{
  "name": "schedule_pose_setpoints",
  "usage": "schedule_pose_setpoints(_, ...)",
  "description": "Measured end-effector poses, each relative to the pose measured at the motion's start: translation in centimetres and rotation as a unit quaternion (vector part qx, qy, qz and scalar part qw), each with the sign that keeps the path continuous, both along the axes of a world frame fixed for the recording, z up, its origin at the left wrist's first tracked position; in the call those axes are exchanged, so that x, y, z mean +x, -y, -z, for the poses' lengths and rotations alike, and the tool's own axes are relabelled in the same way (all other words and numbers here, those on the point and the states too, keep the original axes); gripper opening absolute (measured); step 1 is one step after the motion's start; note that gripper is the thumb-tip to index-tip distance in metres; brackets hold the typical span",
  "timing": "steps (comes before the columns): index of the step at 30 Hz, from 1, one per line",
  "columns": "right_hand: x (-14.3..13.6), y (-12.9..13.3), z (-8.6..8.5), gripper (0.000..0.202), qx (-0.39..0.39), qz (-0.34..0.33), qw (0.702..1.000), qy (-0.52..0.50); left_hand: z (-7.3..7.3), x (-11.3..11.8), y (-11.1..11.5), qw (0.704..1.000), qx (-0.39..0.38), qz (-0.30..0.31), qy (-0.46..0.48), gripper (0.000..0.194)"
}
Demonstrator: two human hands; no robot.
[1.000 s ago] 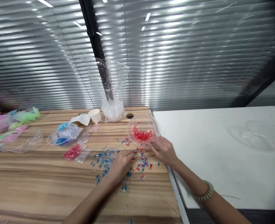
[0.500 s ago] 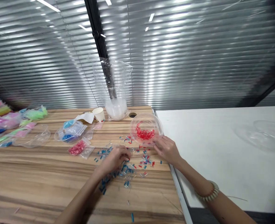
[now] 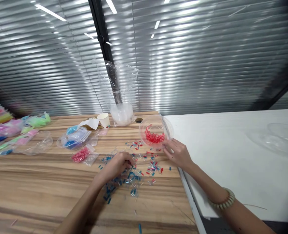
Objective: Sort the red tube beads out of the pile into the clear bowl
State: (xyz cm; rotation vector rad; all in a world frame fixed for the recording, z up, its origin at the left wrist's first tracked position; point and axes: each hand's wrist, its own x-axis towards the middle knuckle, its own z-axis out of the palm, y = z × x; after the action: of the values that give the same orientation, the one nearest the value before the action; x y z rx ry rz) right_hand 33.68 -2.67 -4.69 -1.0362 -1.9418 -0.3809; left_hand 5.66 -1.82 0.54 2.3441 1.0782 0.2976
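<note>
My left hand is over a scattered pile of small blue tube beads, its fingers bent and pinched together at the tips. Whatever lies between those fingertips is too small to make out. With thumb and fingers, my right hand grips the near right rim of a clear round plastic bowl. Red tube beads are heaped inside this bowl. Mixed red, blue and clear beads lie loose on the wooden table between my hands.
To the left are a bag of red beads, a clear container with blue beads and several coloured bags. A paper cup and a plastic-wrapped white tub stand at the back. A white table adjoins on the right.
The bowl and my right hand have shifted slightly right and away from me. My left hand has drawn a little left over the beads, fingers still pinched.
</note>
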Motion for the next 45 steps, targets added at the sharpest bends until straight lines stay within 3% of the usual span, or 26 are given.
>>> schedule_pose_setpoints(9, 0.2, -0.3, -0.3, 0.013, -0.003, -0.005, 1.0, -0.008, 0.5, 0.6, -0.1, 0.998, 0.068, -0.009, 0.017, 0.028)
schedule_pose_setpoints(14, 0.1, -0.3, -0.4, 0.013, -0.009, -0.013, 1.0, 0.015, 0.9, 0.8, -0.1, 0.998, 0.051, 0.032, 0.021, 0.024)
schedule_pose_setpoints(31, -0.3, -0.6, 0.5, 0.012, -0.014, -0.025, 0.999, 0.038, 1.4, 1.6, 0.2, 0.996, 0.08, 0.027, 0.006, 0.026)
schedule_pose_setpoints(36, -0.6, -0.4, 0.1, 0.015, 0.003, -0.033, 0.998, 0.048, 2.1, 1.8, 0.2, 0.98, 0.19, 0.01, 0.063, 0.025)
schedule_pose_setpoints(41, -1.2, 0.0, -0.1, 0.015, 0.027, -0.065, 0.994, 0.08, 2.1, 2.0, 0.6, 0.928, 0.338, 0.013, 0.153, 0.021)
schedule_pose_setpoints(45, -1.8, 0.7, -0.2, 0.017, 0.03, -0.111, 0.989, 0.094, 1.5, 1.8, 1.0, 0.908, 0.396, -0.01, 0.14, 0.017)
